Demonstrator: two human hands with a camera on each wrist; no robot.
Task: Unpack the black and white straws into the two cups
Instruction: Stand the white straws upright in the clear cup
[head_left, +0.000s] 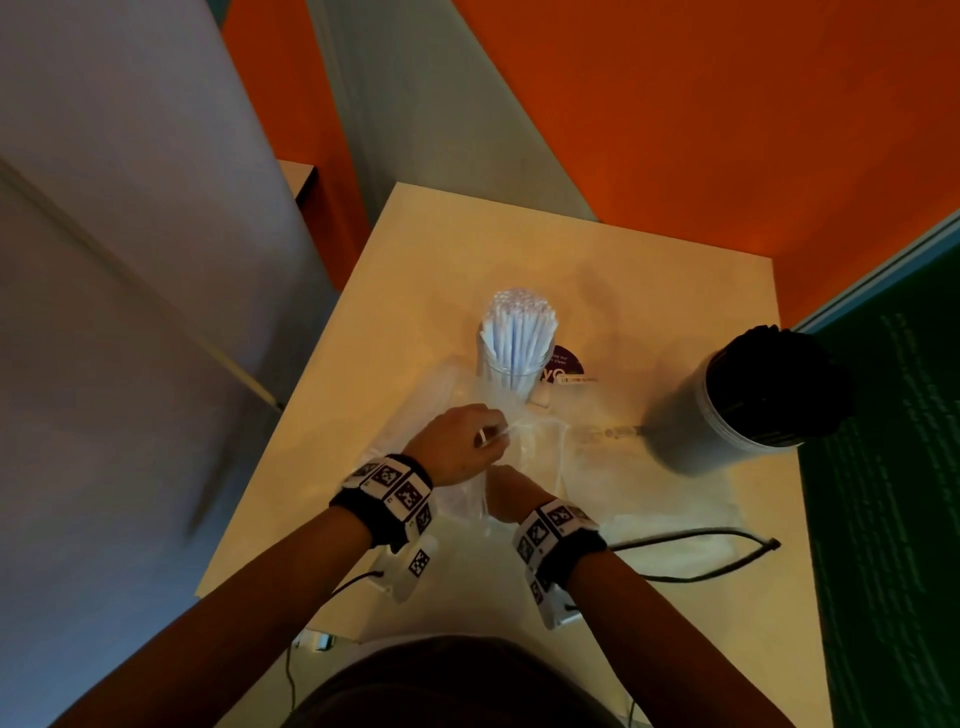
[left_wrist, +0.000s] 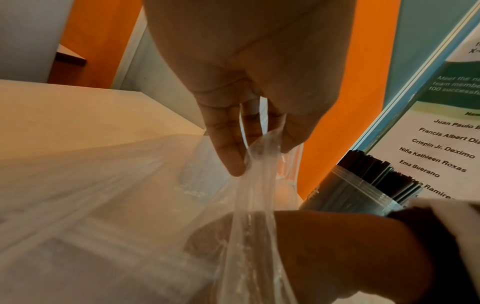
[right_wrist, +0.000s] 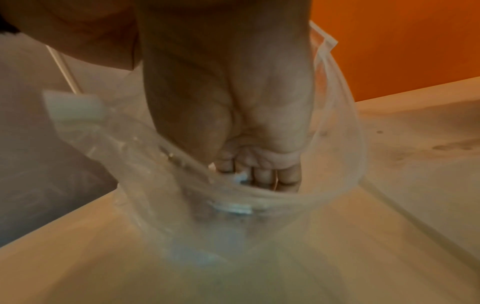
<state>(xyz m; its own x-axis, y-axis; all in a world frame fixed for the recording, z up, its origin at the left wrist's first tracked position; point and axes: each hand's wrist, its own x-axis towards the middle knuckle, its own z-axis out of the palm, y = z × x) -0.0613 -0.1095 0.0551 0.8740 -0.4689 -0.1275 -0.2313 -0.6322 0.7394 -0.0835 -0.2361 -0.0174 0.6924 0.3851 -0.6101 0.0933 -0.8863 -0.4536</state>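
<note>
Risk lies in the bag (left_wrist: 249, 205): the left hand (head_left: 457, 441) pinches its mouth up while the right hand (right_wrist: 249, 144), fingers straight, reaches inside for leftover straws; a snag could tip the nearby white-straw cup (head_left: 514, 364). The black-straw cup (head_left: 737, 410) stands apart.

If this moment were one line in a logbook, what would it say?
left hand: pinches clear plastic bag mouth | right hand: inside bag | white straws, black straws: in cups

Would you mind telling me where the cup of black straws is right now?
In the head view, the cup of black straws stands at the table's right edge, right of the white-straw cup.
</note>
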